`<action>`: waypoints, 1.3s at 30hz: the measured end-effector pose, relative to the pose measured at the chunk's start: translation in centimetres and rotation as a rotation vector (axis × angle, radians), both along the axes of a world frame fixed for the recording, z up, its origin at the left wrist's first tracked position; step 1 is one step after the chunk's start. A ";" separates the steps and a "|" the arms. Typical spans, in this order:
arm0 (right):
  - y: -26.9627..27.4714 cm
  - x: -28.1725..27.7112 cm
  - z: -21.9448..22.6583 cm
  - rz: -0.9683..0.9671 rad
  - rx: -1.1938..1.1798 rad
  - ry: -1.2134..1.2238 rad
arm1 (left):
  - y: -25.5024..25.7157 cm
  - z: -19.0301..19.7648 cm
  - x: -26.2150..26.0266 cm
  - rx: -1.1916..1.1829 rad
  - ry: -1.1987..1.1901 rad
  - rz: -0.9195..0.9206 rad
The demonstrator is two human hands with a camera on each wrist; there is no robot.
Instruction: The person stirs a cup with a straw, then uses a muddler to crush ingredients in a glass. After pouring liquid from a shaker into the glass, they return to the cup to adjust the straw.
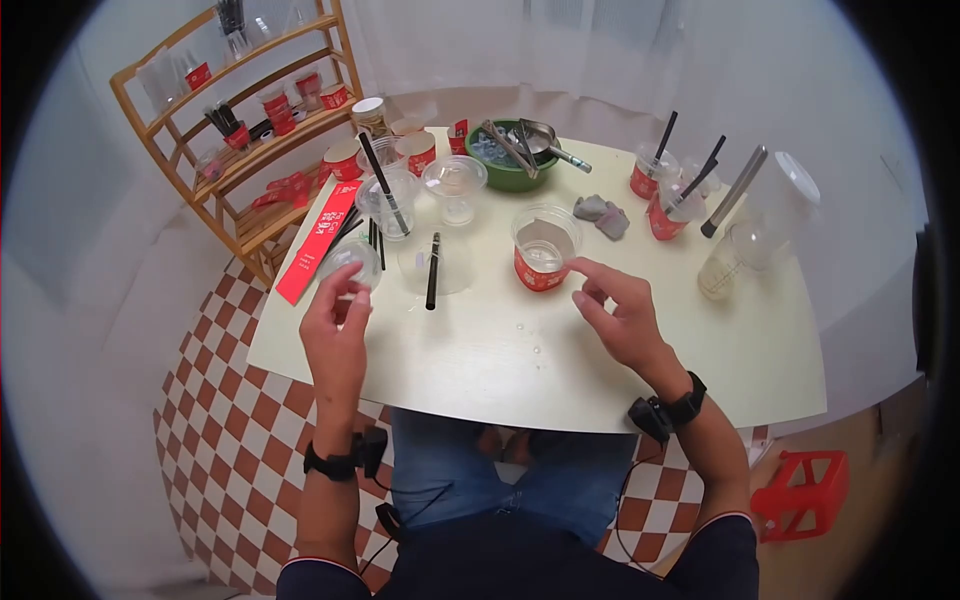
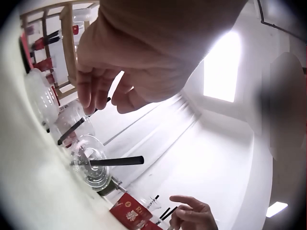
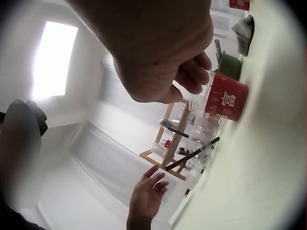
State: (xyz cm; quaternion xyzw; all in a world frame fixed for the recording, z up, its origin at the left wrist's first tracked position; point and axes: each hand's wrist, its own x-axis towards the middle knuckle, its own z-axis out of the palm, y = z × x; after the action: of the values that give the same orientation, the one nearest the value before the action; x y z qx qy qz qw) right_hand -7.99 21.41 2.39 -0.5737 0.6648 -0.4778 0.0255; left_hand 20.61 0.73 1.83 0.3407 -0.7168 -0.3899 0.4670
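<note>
My right hand [image 1: 622, 315] is beside a clear plastic cup with a red paper sleeve [image 1: 541, 274]. Its index fingertip is right at the cup's side, and the other fingers bend loosely around nothing. The cup stands upright near the table's middle. My left hand [image 1: 337, 328] hovers over the left part of the table, fingers loosely bent and holding nothing. Just beyond it sits a clear plastic dome lid [image 1: 352, 262]. Between the hands, a black straw [image 1: 433, 272] lies across a clear plastic piece. The right wrist view shows the cup's red sleeve [image 3: 228, 96] close below the fingers.
Behind stand clear cups [image 1: 456, 184] and a green basin [image 1: 520, 178] of ice with metal tongs and a scoop. A grey cloth [image 1: 601, 215] lies right of it. Sleeved cups [image 1: 668, 215] with straws and a shaker [image 1: 718, 272] stand right. A long red strip [image 1: 318, 243] lies left.
</note>
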 end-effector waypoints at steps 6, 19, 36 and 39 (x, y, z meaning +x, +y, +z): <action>-1.2 -1.0 -2.0 -0.162 -0.236 -0.061 | -4.1 0.9 -4.7 -0.114 -0.432 -0.124; -0.8 -4.8 -5.4 -0.254 -0.168 -0.310 | -5.2 3.7 -6.6 0.389 0.190 -0.503; -1.2 -5.3 -5.4 -0.247 -0.091 -0.308 | -2.3 3.5 -17.7 0.295 -0.436 -0.396; -1.1 -5.2 -5.0 -0.228 -0.032 -0.345 | -2.6 2.7 -18.4 0.261 -0.416 -0.394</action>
State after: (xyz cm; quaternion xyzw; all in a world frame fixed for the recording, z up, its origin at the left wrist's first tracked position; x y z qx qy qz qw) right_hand -13.22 20.30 -2.61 -0.4046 0.7035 -0.5794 0.0754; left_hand 2.20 -1.92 4.50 0.3247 -0.7930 -0.4836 0.1783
